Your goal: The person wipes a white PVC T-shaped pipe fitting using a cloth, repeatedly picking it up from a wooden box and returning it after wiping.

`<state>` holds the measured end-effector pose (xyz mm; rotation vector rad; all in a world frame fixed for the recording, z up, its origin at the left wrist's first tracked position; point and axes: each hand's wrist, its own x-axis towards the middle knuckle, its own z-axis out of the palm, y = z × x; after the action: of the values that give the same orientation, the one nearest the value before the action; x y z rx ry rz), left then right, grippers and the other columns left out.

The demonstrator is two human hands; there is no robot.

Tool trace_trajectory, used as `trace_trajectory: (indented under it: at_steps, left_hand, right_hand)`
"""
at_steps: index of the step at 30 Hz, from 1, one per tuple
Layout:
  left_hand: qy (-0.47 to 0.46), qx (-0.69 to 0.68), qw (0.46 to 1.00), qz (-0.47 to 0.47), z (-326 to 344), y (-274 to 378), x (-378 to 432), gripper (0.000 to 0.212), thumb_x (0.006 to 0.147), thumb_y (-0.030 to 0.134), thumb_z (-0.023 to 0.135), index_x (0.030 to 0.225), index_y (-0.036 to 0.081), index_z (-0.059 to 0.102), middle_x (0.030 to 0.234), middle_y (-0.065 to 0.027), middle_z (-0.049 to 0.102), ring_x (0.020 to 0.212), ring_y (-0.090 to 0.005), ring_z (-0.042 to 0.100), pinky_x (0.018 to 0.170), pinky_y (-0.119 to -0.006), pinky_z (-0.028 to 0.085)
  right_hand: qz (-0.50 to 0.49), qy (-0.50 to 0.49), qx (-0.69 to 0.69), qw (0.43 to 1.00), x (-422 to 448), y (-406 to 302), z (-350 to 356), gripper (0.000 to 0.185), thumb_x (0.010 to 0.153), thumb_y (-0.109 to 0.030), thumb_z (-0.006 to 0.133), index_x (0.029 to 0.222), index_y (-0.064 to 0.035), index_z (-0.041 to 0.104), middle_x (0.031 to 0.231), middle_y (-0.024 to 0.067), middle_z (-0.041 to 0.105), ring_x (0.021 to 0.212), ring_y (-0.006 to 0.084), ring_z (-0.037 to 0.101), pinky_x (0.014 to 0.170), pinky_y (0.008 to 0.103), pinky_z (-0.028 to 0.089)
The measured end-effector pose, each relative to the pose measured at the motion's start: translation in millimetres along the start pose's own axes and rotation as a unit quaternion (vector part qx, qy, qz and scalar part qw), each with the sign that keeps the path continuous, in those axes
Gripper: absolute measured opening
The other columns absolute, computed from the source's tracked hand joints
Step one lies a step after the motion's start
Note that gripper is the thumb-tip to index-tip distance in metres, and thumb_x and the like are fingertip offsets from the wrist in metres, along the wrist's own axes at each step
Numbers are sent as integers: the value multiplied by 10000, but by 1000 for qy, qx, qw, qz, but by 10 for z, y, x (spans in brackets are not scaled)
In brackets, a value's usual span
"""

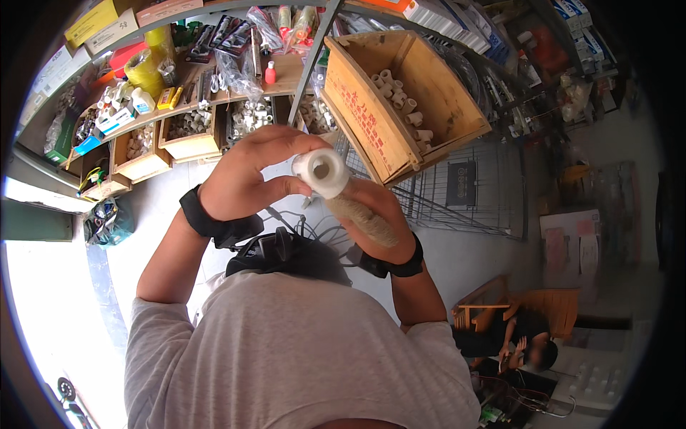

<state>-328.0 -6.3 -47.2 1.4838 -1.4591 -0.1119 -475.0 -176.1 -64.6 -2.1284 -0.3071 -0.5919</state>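
My left hand (pixel 241 171) holds a white plastic pipe fitting (pixel 328 174) between thumb and fingers, its round opening facing up towards me. Behind and below the fitting is my right hand (pixel 375 214), with a fuzzy beige brush or cloth roll (pixel 367 222) lying along it; its fingers are mostly hidden by the fitting, so its grip is unclear. Just beyond my hands, a tilted wooden box (pixel 351 115) with red printed writing holds several white pipe fittings (pixel 396 96).
The wooden box rests by a wire cart (pixel 471 187). Shelves (pixel 289 72) hold packaged goods, with wooden drawers (pixel 190 145) of fittings below. Black cables (pixel 305 228) lie on the floor. A person (pixel 528 343) sits at the lower right near wooden chairs (pixel 554 308).
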Motion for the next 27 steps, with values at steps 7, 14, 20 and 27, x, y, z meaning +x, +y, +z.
trace_trajectory:
  at_steps: [7,14,20,27]
  left_hand:
    - [87,28,993,76,297,-22,279,485,701,-49,642,1160,86,562,1188,-113,563,1105,-298,528,884,-386,440]
    - [-12,-296,939,-176,548,-65,324,600,872,132,615,1387,30,326,1165,-100,562,1068,-165,530,903,-300,424]
    - [57,-128,970,-197,562,-137,324,612,769,-70,649,1327,32,418,1195,-79,560,1057,-159,553,905,-303,437]
    - [255,-212,844,-421,373,-970,-366,592,881,191,610,1395,111,327,1120,-102,601,975,-185,604,851,-299,467]
  right_hand:
    - [303,-92,396,862,-84,-22,-563,315,930,-319,497,970,-19,587,707,-9,510,621,55,462,539,205,383]
    - [-33,-40,-13,999,7,327,-717,271,789,-93,644,1054,-52,602,749,111,600,645,303,567,569,345,456]
    - [209,-191,503,817,-255,698,-1066,231,932,-197,482,932,7,591,654,25,529,547,99,500,488,237,403]
    - [122,27,616,778,-559,996,-1452,548,897,-429,527,1264,-33,429,600,23,483,515,98,406,466,233,338]
